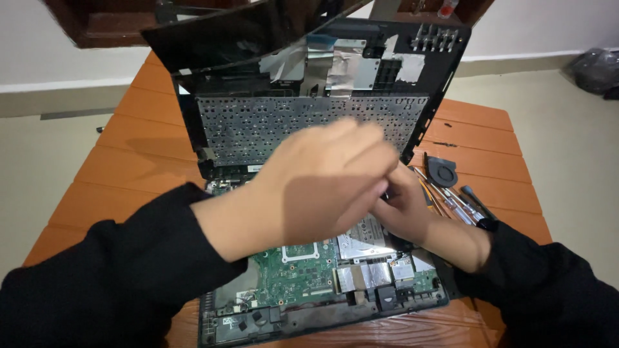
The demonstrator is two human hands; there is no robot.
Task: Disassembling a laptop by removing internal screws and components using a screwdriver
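An opened laptop (309,212) lies on the orange slatted tabletop (148,148) with its inner parts bared: a green circuit board (290,274) at the near left, a silvery drive (364,241) beside it, and foil-covered patches along the front edge. The lifted upper shell (309,122), its perforated metal keyboard backing facing the camera, stands tilted up behind the base. The left hand (322,187), blurred, hovers over the middle of the base, its fingers curled loosely inward and pointing toward the right hand; whether it grips anything cannot be told. The right hand (403,206) rests low on the base just beside the drive, mostly hidden behind the left hand, so its grasp cannot be made out either. Both arms wear black sleeves. To the right on the tabletop lie a small black fan (442,171) and several screwdrivers (451,201), just beside the laptop.
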